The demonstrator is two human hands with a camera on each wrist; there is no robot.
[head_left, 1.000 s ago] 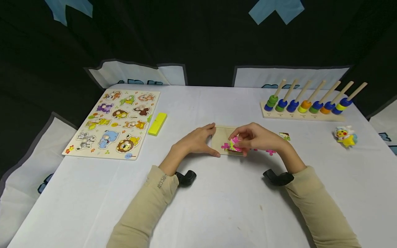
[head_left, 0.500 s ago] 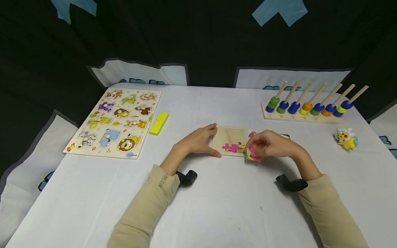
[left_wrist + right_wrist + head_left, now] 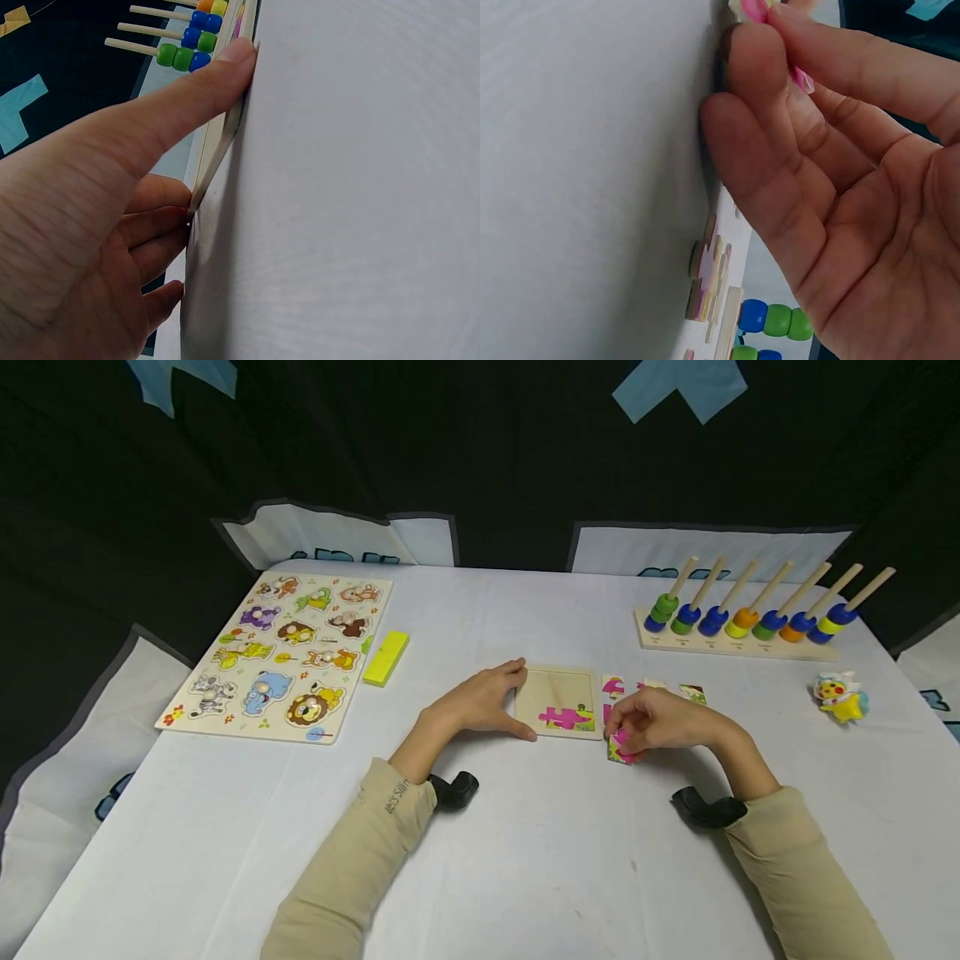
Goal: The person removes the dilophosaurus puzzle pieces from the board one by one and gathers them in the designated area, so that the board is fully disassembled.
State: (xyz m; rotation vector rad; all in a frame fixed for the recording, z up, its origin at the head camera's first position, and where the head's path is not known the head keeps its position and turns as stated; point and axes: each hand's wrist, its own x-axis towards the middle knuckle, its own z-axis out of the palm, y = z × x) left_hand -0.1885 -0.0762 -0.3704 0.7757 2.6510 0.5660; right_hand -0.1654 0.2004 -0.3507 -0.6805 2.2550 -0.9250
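A small square wooden puzzle board [image 3: 555, 685] lies mid-table, with joined pink and green jigsaw pieces [image 3: 565, 719] in its front right corner. My left hand [image 3: 483, 700] rests at the board's left side. In the left wrist view, its straight thumb [image 3: 217, 75] lies on the frame and the other fingers touch the edge. Just right of the board, my right hand [image 3: 663, 718] pinches a pink and green jigsaw piece [image 3: 620, 749] between thumb and fingers, low over the table. In the right wrist view the fingers partly hide this piece [image 3: 754, 9].
Loose jigsaw pieces [image 3: 612, 686] lie behind the right hand, one [image 3: 692, 693] farther right. An animal peg puzzle [image 3: 288, 652] and a yellow block [image 3: 386, 658] are at left. A bead-peg rack [image 3: 735, 643] stands back right, with a yellow toy figure [image 3: 840, 697] in front.
My right hand has moved rightward from over the board, carrying the pinched jigsaw piece, and uncovered the joined pieces in the board. The left hand has stayed at the board's edge.
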